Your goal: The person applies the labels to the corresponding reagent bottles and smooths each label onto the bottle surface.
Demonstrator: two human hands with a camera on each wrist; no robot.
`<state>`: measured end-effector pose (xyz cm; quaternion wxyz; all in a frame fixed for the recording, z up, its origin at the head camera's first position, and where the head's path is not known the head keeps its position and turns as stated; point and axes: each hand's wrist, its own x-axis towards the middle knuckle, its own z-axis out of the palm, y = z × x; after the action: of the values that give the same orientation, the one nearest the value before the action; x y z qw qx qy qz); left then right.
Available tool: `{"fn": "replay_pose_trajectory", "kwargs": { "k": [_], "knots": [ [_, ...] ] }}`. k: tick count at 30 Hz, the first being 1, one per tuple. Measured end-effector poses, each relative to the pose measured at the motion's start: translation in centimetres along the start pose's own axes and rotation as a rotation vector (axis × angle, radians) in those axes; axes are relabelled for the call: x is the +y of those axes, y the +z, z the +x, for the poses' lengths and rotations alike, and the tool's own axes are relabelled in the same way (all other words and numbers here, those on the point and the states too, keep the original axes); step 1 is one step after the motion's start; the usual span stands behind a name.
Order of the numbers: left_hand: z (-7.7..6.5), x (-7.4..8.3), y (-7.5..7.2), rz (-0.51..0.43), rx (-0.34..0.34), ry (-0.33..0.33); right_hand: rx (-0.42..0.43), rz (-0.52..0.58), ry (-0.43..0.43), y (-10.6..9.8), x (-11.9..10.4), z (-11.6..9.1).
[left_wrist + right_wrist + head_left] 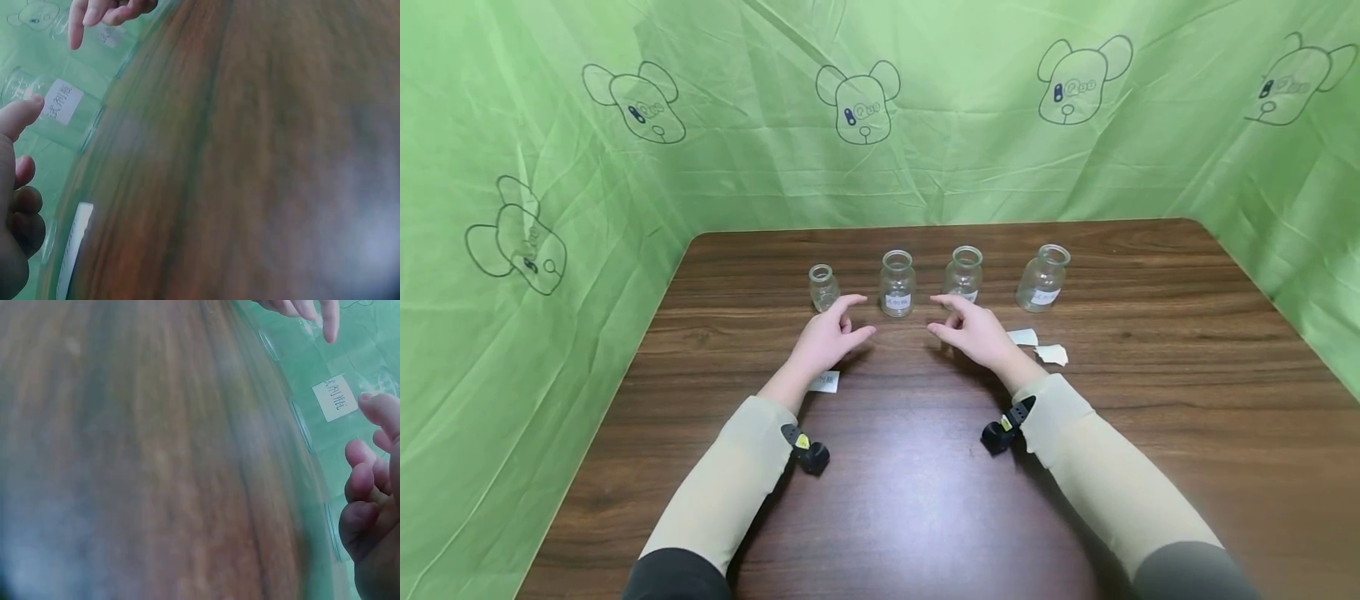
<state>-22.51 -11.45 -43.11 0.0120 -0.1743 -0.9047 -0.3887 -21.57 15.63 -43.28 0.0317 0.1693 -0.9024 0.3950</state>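
Observation:
My left hand (820,342) hovers before a small unlabelled glass bottle (822,290) and a larger labelled glass bottle (897,279). Its thumb and index finger are spread apart with nothing between them. Facing it, my right hand (977,335) holds nothing either, its index finger and thumb pointing left. Behind the right hand stands another labelled glass bottle (964,275), partly covered by it. A fourth bottle, labelled glass (1042,279), stands at the row's right end. In the left wrist view, handwriting shows on a white label (64,102) beyond the thumb.
A white written label (826,382) lies on the wooden table (895,517) by the left wrist, partly hidden. Near the right wrist are a white paper slip (1023,337) and a torn paper piece (1052,355). Green cloth (940,175) encloses the table's back and sides.

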Motion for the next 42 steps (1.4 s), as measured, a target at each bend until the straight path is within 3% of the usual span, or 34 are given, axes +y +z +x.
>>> {"fn": "replay_pose_trajectory", "kwargs": {
  "k": [10,29,42],
  "knots": [
    [-0.7,-0.9,-0.6,-0.008,0.007,-0.024,-0.01,0.002,0.016,-0.3,0.2,-0.5],
    [-2.2,-3.5,-2.2,0.024,0.028,0.034,-0.043,0.006,0.065,-1.0,0.9,-0.9],
    [-3.3,-4.3,-3.3,0.027,-0.036,-0.002,-0.044,0.025,0.087,-1.1,0.9,-1.0]
  ]
}}
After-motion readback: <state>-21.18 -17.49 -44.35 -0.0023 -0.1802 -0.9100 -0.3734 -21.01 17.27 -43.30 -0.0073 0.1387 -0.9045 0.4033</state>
